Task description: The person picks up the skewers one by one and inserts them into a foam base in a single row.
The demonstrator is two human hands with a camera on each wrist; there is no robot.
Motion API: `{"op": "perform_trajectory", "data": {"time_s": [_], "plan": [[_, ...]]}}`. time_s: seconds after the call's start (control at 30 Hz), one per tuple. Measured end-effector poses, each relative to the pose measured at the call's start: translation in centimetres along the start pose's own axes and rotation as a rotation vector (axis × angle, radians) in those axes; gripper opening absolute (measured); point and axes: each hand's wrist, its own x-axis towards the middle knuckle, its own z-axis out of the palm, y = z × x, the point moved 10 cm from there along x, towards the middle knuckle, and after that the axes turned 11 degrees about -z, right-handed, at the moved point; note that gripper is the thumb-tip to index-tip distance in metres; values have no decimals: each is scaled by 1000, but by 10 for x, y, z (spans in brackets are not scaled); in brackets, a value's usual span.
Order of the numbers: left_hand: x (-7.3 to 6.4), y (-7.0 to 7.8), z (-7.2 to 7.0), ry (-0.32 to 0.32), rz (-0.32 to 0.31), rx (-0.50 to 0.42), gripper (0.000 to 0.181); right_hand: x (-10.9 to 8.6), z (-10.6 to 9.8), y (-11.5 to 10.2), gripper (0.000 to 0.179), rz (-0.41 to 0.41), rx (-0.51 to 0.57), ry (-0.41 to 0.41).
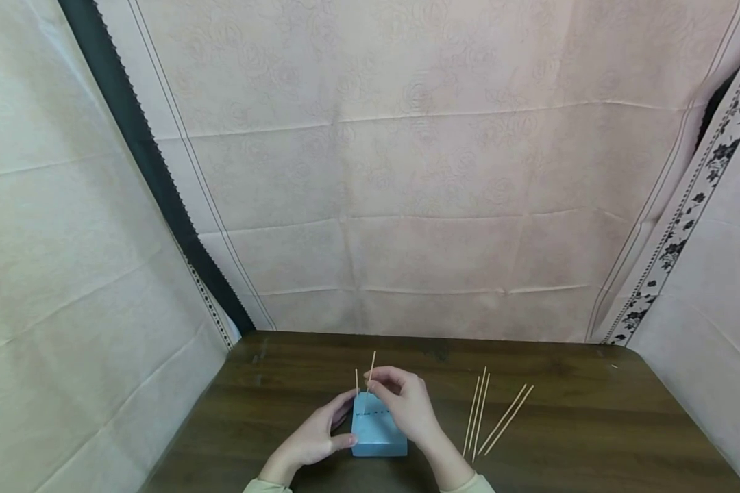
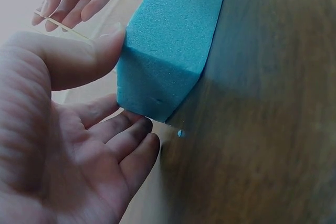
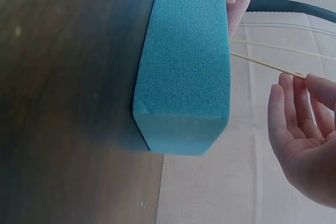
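A light blue foam block [image 1: 379, 435] with a row of dark marks along its top sits on the table. My left hand [image 1: 316, 437] holds the block at its left side, the thumb [image 2: 86, 59] at one edge and the fingers round the other side. My right hand [image 1: 412, 405] is above the block, pinching a thin wooden skewer [image 3: 265, 65] between thumb and fingertips. That skewer stands nearly upright, its lower end at the block's top. A second skewer [image 1: 356, 381] stands upright at the block's back left.
To the right, several loose skewers [image 1: 479, 414] lie on the dark wooden table [image 1: 582, 418], two of them slanting apart from the others. A tiny blue crumb [image 2: 180, 133] lies near the block. Pale cloths [image 1: 432, 171] hang behind and at both sides.
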Motion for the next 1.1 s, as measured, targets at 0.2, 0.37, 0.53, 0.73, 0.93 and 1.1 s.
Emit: {"op": "perform_trajectory", "data": {"time_s": [0.2,0.37,0.53,0.73,0.93,1.1], "plan": [[0,3,-1,-3,-1,-2,82,2,0,-4,11,-19,-17,-2],[-1,3,-1,2,3,-4,82,3,1,-3,11,-16,-31,-11],[-1,1,-1,0,13,-8,82,3,3,0,12,7,-36,-23],[-3,3,1,-10,13,-25,82,-1,5,4,14,23,-39,-38],[-5,3,2,-7,-4,-27,81,-4,6,6,13,24,-59,-44],[-6,5,1,-1,-4,-23,81,-4,6,5,15,25,-64,-43]]}}
